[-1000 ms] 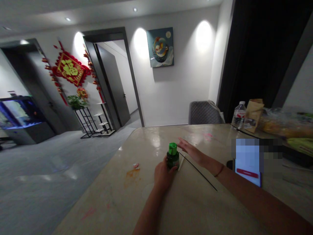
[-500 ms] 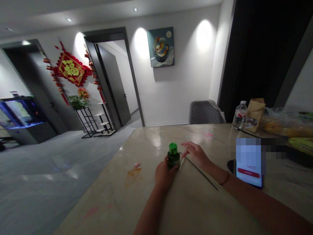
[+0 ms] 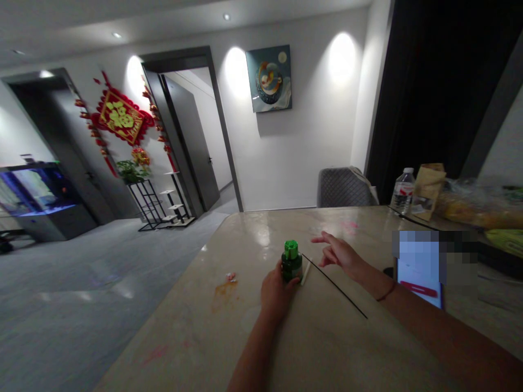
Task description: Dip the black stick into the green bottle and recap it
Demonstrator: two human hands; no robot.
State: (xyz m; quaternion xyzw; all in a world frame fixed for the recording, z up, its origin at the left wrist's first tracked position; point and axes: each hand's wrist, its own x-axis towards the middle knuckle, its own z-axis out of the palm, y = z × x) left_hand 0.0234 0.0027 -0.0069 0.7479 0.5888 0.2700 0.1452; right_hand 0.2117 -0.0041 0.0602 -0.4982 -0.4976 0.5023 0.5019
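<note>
A small dark green bottle with a bright green cap [image 3: 291, 250] stands upright on the table, and my left hand [image 3: 275, 291] is closed around its lower left side. To the right of the bottle, my right hand [image 3: 338, 255] hovers over the tabletop with fingers spread and nothing in them. A short pale stick [image 3: 306, 272] lies close beside the bottle. From near the bottle a long thin black stick [image 3: 339, 288] runs toward the lower right, below my right hand.
A lit phone [image 3: 420, 277] stands on the right of the marble-look table [image 3: 196, 337]. Behind it are a water bottle [image 3: 403, 190], a brown paper bag [image 3: 427, 190] and plastic-wrapped items [image 3: 482, 204]. A crumpled scrap [image 3: 231, 277] lies left of the bottle. A grey chair [image 3: 345, 188] is at the far edge.
My right hand has moved away from the bottle, to the right, and its fingers have spread. My left hand stays around the bottle.
</note>
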